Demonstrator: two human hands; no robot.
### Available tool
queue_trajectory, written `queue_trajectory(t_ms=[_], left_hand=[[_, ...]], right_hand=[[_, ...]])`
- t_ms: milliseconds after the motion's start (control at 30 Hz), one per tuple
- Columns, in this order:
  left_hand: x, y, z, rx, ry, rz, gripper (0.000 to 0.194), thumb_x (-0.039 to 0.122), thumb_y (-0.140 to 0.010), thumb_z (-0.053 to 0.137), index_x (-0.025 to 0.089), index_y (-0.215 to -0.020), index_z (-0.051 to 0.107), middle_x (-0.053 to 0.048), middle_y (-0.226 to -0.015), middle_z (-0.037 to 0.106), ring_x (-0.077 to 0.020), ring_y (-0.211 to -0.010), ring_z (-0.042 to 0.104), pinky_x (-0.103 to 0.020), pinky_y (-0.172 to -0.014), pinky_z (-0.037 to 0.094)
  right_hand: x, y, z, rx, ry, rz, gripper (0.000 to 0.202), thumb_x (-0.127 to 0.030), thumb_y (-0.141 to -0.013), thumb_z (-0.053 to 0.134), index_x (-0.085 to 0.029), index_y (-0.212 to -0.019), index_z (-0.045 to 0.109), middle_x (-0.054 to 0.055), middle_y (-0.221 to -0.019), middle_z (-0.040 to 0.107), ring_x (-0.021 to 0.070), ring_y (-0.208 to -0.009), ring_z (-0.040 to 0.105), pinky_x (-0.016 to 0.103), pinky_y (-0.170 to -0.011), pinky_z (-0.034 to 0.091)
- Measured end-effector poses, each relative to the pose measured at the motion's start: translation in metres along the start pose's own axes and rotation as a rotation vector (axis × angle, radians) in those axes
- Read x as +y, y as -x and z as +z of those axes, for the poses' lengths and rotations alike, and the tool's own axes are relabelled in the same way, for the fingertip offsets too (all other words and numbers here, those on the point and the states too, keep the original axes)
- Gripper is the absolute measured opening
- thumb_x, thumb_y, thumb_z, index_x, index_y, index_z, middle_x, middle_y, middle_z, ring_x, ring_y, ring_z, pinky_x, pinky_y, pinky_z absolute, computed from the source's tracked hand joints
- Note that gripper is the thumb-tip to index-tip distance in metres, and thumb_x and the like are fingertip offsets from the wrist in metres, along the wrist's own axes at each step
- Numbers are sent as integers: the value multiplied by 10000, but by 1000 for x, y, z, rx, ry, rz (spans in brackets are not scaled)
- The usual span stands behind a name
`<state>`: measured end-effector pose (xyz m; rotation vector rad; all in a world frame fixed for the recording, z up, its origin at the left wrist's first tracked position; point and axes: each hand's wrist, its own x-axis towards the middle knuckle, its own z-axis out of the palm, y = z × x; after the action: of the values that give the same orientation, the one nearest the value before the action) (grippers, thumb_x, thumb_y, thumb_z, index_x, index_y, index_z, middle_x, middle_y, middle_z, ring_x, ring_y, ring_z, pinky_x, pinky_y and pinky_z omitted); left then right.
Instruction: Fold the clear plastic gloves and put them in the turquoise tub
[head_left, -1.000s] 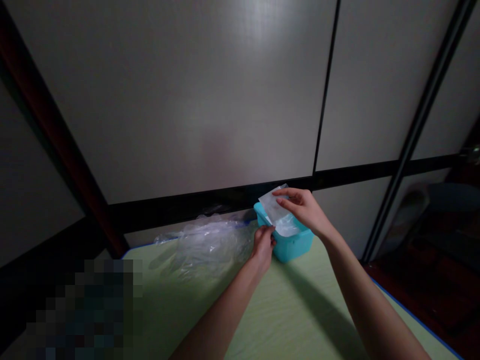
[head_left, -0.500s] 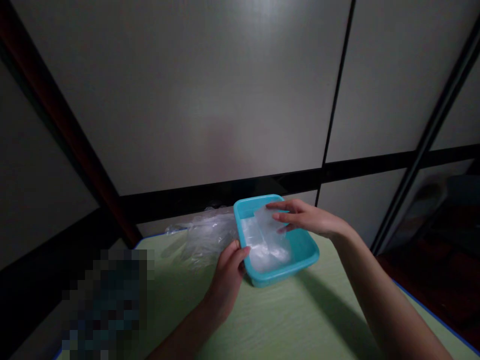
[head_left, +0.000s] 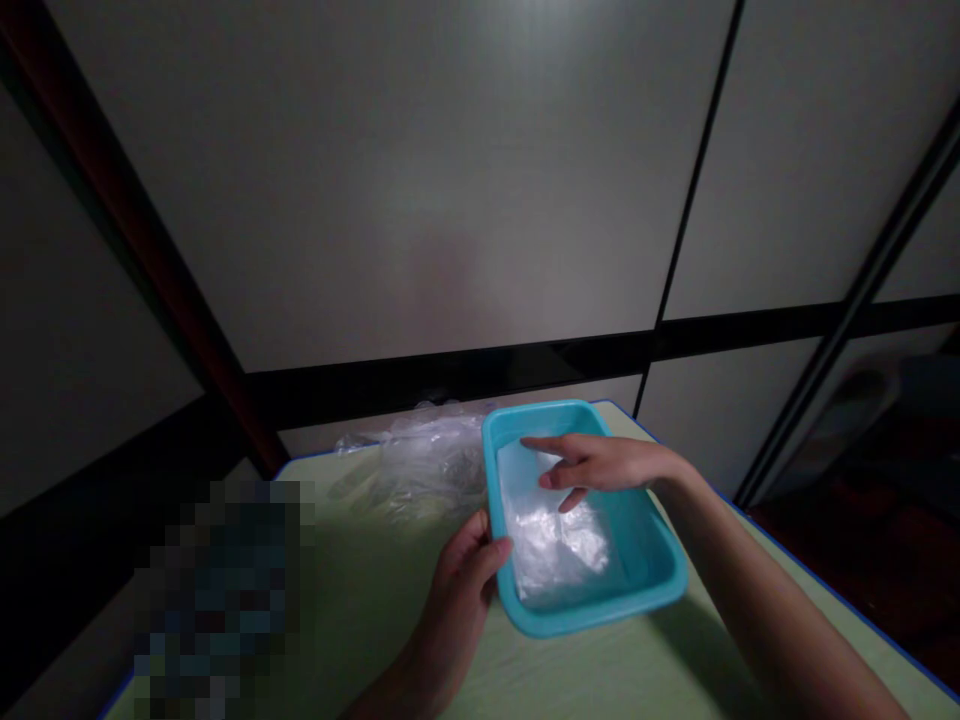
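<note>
In the head view, taking the tub as the centre of our clock, we see a blue tub (head_left: 559, 622) right of the middle of the lower half, over a green bench (head_left: 360, 610) with a blue edge. At eight o'clock our left hand (head_left: 461, 575) grips the tub's side, thumb over the rim and fingers around the outside. Our right hand (head_left: 600, 465) comes in from three o'clock and sits over the tub's inside, fingers spread apart; we cannot tell whether the fingertips touch the plastic below. The two hands are apart from each other. Inside the tub, mostly towards nine and six o'clock, lies clear, shiny plastic (head_left: 559, 550). A crumpled heap of clear bags (head_left: 427, 465) lies on the bench at ten o'clock, near the tub. Beyond, at twelve o'clock, stands a pale cupboard (head_left: 450, 200) with a black strip (head_left: 420, 380).
</note>
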<state>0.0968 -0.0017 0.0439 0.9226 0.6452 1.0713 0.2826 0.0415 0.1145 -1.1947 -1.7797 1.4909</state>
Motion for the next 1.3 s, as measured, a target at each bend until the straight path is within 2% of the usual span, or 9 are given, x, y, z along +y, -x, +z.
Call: queue_trajectory(t_ms=[267,400,567,700,833,967,1067,1200,1300], left_hand=[[2,5,-2,-17,-15,-10,167,285,-645,663,159,-735,600,0,-665,570,-140,-617,516,-224,-580,394],[4,3,-3,-19,-21,10,164,277,-634,668,157,-718,593,0,-670,567,-135,-611,514,-222,-577,398],[7,3,-4,-31,-37,26,158,276,-674,643,164,-775,595,4,-679,579,-139,-624,530,-230,-596,417],[10,2,-5,-33,-47,50,166,281,-681,644,163,-781,585,-2,-699,589,-142,-638,532,-225,-579,421],[12,1,-5,-59,-67,75,175,283,-690,638,155,-798,591,-11,-699,590,-148,-650,527,-231,-578,428],[12,0,-7,-71,-67,68,164,282,-691,638,156,-787,593,0,-687,573,-130,-624,512,-211,-563,408],[14,0,-7,-69,-68,58,175,294,-657,662,162,-743,588,10,-662,555,-119,-591,495,-202,-542,395],[17,1,-6,-45,-91,44,194,316,-639,672,165,-721,583,7,-669,548,-122,-602,486,-210,-557,401],[17,1,-6,-35,-84,45,203,320,-631,676,164,-697,565,14,-648,527,-115,-584,470,-212,-549,399]], right_hand=[[2,-3,2,-7,-18,-26,568,-171,-679,669,-181,-1223,506,63,-977,644,159,-781,630,207,-554,562],[-9,10,0,-131,104,-56,545,-186,-732,619,-178,-1256,469,26,-827,676,128,-664,643,191,-541,539],[-20,24,6,-261,438,-56,585,-243,-790,563,-95,-1321,367,92,-890,682,158,-717,649,179,-538,502],[-20,24,10,-323,624,-113,548,-237,-807,553,-118,-1316,384,100,-946,675,187,-830,639,180,-569,489],[-19,24,10,-366,674,-135,526,-251,-819,541,-83,-1299,407,132,-938,677,202,-805,653,213,-616,497],[-24,29,10,-344,619,-172,414,-218,-798,566,-111,-1197,536,108,-912,684,200,-811,656,216,-645,503],[-30,33,9,-352,640,-112,394,-240,-802,564,-92,-1167,555,135,-955,664,212,-833,646,241,-663,505],[-33,38,8,-353,597,46,377,-278,-860,477,-58,-1161,536,139,-806,665,191,-684,654,251,-581,508],[-31,37,9,-318,611,61,324,-253,-870,451,-52,-1096,567,104,-724,646,153,-606,632,225,-552,495]])
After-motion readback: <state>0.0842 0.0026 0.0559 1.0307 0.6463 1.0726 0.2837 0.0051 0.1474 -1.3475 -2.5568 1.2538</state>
